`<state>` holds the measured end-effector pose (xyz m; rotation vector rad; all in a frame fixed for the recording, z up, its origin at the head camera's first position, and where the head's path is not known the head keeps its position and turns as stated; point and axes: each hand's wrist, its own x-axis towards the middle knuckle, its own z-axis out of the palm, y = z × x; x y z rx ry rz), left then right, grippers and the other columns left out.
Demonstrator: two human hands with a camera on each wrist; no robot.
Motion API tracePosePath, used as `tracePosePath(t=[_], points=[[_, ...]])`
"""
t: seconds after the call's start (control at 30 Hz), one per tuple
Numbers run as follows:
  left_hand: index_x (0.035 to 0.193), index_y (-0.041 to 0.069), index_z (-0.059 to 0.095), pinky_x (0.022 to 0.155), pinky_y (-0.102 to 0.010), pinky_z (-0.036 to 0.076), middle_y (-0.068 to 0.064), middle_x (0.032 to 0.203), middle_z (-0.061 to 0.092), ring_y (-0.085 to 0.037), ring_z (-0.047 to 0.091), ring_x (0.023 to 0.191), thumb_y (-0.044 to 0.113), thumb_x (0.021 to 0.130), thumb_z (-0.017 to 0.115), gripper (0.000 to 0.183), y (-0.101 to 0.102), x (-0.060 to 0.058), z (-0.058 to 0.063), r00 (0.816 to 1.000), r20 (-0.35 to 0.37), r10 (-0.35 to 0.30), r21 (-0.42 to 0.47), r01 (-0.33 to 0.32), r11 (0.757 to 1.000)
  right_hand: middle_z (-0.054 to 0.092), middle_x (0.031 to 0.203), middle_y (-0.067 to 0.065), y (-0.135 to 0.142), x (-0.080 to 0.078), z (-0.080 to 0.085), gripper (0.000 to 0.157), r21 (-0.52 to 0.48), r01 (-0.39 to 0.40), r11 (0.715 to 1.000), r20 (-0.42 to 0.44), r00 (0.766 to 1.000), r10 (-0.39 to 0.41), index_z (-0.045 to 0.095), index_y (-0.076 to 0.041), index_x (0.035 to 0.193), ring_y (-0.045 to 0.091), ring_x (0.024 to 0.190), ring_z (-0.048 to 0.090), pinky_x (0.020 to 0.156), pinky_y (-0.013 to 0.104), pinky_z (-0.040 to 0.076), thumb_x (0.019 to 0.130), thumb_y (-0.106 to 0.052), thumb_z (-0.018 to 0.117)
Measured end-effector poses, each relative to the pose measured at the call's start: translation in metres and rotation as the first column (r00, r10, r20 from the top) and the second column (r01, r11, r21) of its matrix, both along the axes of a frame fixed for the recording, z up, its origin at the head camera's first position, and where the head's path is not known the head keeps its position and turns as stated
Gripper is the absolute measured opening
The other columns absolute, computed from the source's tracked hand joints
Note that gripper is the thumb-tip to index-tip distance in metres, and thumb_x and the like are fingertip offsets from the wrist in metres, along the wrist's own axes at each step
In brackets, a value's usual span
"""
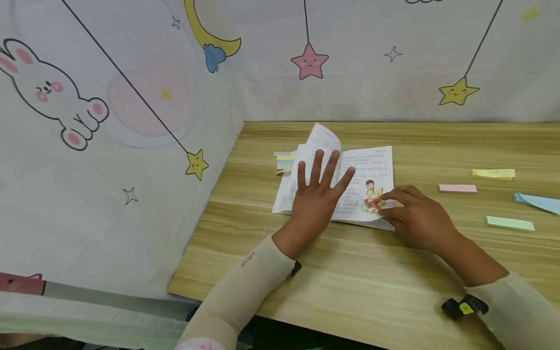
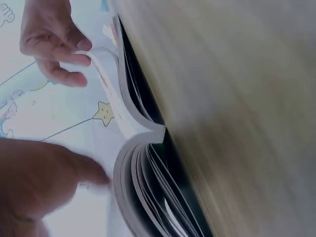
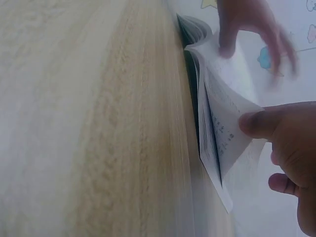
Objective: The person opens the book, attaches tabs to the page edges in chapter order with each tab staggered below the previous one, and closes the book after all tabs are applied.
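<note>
The left hand (image 1: 317, 201) has its fingers spread out wide and isn't gripping anything. It is over the left side of an open paper book with white pages and small black print (image 1: 365, 163). I can't tell how hard it presses. The right hand (image 1: 422, 216) pinches the edge of the right page, and the page bends up in its grip.

Just left of the right hand's fingertips is a colour picture of a seated girl (image 1: 372, 199). Past the left hand's fingertips, a white page with a curled top (image 1: 323, 137) sticks up. Left of that hand, thin pink, yellow and blue paper strips (image 1: 285, 163) poke out of the book.

The book lies on a light brown table with wood stripes (image 1: 372, 272). Right of the right hand are a flat pink paper strip (image 1: 457, 188), yellow paper strips (image 1: 493, 174), a green paper strip (image 1: 510, 223) and, farthest away, a blue paper strip (image 1: 537, 201).
</note>
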<state>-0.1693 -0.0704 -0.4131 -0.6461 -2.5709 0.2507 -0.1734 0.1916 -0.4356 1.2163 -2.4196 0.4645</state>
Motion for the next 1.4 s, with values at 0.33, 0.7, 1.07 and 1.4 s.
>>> tracePosePath(t=[0.33,0.7,1.07,1.4], points=[[0.134,0.019,0.047,0.089,-0.034,0.039,0.004,0.111,0.06,-0.014,0.055,0.101,0.041,0.092,0.054,0.048,0.007,0.001,-0.001,0.926,0.377,-0.026,0.03,0.016,0.999,0.047,0.131,0.011,-0.002,0.005,0.002,0.077,-0.055,0.164,0.985,0.075,0.984,-0.16,0.046,-0.015,0.139,0.032,0.116,0.045,0.066,0.046,0.05,0.071,-0.019,0.08],[0.13,0.025,0.053,0.11,-0.044,0.014,-0.001,0.139,0.044,-0.025,0.026,0.136,0.031,0.093,0.057,0.038,0.006,0.001,0.003,0.969,0.223,-0.103,-0.08,0.123,0.989,0.055,0.118,0.007,0.001,0.003,-0.007,0.02,0.001,0.07,0.998,0.064,0.995,-0.07,0.071,-0.012,0.096,0.027,0.114,0.046,0.076,0.041,0.048,0.077,-0.012,0.075],[0.138,0.02,0.041,0.089,-0.036,0.039,0.002,0.115,0.057,-0.018,0.053,0.106,0.028,0.089,0.055,0.052,0.008,0.0,-0.005,0.95,0.305,-0.061,0.067,0.043,0.997,0.05,0.123,0.009,-0.003,0.005,-0.002,0.046,-0.103,0.166,0.981,0.03,0.986,-0.164,0.062,-0.011,0.109,0.03,0.112,0.048,0.057,0.04,0.049,0.068,-0.017,0.082],[0.137,0.03,0.046,0.107,-0.056,0.006,-0.007,0.152,0.023,-0.035,0.007,0.14,0.032,0.091,0.057,0.047,0.004,-0.001,0.001,0.996,0.08,-0.028,-0.029,0.031,0.999,0.054,0.117,0.008,-0.001,0.003,-0.004,0.022,-0.013,0.081,0.997,0.031,0.996,-0.08,0.075,-0.012,0.094,0.03,0.114,0.045,0.075,0.043,0.047,0.073,-0.01,0.077]])
